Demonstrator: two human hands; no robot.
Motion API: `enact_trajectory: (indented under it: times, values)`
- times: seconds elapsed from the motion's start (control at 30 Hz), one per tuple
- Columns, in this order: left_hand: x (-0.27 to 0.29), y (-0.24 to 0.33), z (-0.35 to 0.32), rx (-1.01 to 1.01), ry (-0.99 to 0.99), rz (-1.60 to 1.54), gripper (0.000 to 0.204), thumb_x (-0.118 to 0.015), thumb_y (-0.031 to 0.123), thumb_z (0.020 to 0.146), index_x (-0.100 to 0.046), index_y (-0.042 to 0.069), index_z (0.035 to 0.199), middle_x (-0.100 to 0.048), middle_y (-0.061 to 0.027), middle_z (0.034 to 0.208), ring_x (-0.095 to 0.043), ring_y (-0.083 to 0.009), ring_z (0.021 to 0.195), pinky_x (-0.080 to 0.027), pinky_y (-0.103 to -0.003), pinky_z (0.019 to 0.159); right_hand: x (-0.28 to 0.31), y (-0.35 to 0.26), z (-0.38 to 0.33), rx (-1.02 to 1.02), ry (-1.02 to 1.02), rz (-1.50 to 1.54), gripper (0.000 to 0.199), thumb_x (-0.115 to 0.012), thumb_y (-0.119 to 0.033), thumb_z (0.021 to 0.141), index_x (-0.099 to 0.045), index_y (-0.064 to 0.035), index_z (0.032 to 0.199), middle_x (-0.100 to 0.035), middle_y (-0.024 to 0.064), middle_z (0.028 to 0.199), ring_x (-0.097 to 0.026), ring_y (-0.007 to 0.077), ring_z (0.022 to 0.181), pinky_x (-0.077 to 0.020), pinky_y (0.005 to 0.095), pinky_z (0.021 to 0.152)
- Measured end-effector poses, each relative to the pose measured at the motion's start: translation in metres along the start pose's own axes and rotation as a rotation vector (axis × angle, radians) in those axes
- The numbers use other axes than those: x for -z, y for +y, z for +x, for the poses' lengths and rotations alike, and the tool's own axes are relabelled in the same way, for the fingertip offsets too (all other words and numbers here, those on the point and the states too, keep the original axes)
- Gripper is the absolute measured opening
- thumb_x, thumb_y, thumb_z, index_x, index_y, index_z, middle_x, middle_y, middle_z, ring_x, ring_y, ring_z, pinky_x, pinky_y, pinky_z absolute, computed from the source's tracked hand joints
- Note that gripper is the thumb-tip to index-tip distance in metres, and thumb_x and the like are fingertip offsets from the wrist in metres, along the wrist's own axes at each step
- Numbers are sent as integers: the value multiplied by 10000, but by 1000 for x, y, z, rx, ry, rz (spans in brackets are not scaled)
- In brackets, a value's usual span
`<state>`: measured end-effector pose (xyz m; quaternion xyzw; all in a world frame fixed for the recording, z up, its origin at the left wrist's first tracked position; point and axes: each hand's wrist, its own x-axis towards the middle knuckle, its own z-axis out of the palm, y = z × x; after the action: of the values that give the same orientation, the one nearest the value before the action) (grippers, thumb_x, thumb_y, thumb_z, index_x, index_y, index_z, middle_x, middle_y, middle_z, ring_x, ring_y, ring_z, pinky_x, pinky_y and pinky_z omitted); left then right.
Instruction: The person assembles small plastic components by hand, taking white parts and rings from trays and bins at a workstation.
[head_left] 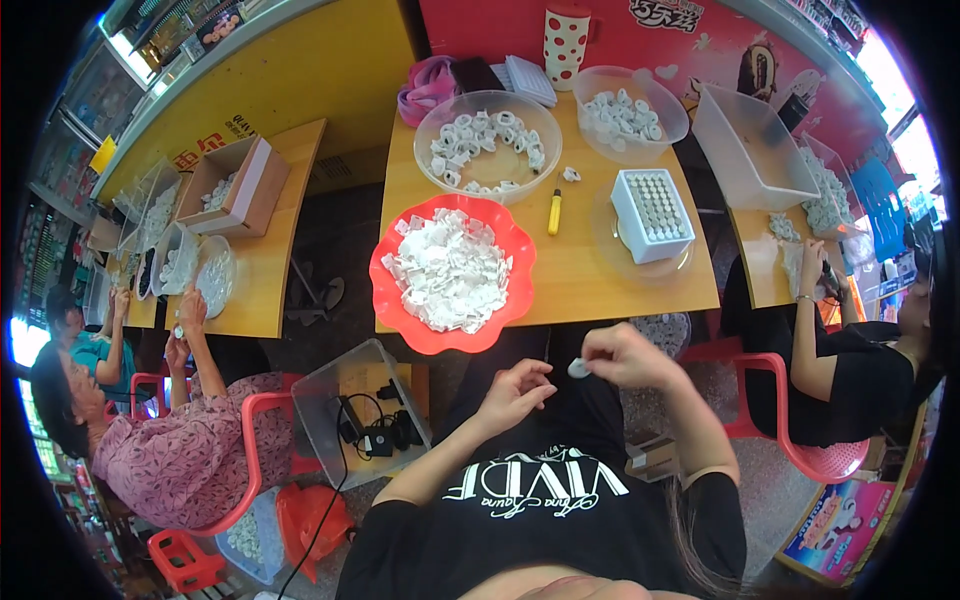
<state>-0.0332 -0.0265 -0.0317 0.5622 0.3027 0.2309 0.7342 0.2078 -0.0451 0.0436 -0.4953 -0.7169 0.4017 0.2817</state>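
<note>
Over my lap, my right hand pinches a small round white plastic piece between thumb and fingers. Just left of it, my left hand is half curled, its fingers apart and nothing visible in them. Beyond my left hand, a red scalloped bowl heaped with small flat white pieces sits at the table's near edge. Behind that bowl stands a round clear tub with white ring-like parts. A yellow-handled tool and one loose white part lie on the wooden table.
A white box of small cylinders in rows stands at the table's right. Another clear tub, a dotted tumbler and a pink cloth are farther back. Co-workers sit at side tables. A clear bin with black adapters is left of my legs.
</note>
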Motion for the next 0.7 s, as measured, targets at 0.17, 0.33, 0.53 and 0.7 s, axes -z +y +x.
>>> enact_trajectory:
  times: [0.17,0.33,0.53,0.7]
  values:
    - [12,-3,0,30,12,56,273,-624,102,897,-538,3,1137,-667,-74,880,-638,-110,674,-485,-226,563,91,-19,53,-121,624,-155,25,-598,7,779,-602,-7,758,-571,-20,655,-536,55,620,-429,226,559]
    - [7,-12,8,-4,21,98,266,-615,94,897,-536,3,1134,-650,-74,859,-642,-117,669,-491,-238,569,192,7,122,-91,1022,-312,207,-665,-105,804,-657,41,951,-621,63,644,-580,100,583,-447,268,538]
    - [15,-14,6,-11,-32,68,272,-591,84,916,-518,23,1171,-650,-80,930,-650,-119,725,-509,-242,610,137,1,185,42,551,-213,220,-665,-61,782,-657,12,989,-647,77,802,-606,134,734,-493,268,656]
    - [13,-9,9,-27,-73,28,277,-564,58,918,-503,18,1185,-636,-84,927,-645,-123,736,-521,-251,641,111,23,254,-6,194,-711,379,-681,-70,712,-641,-44,1088,-659,158,956,-632,270,898,-507,367,767]
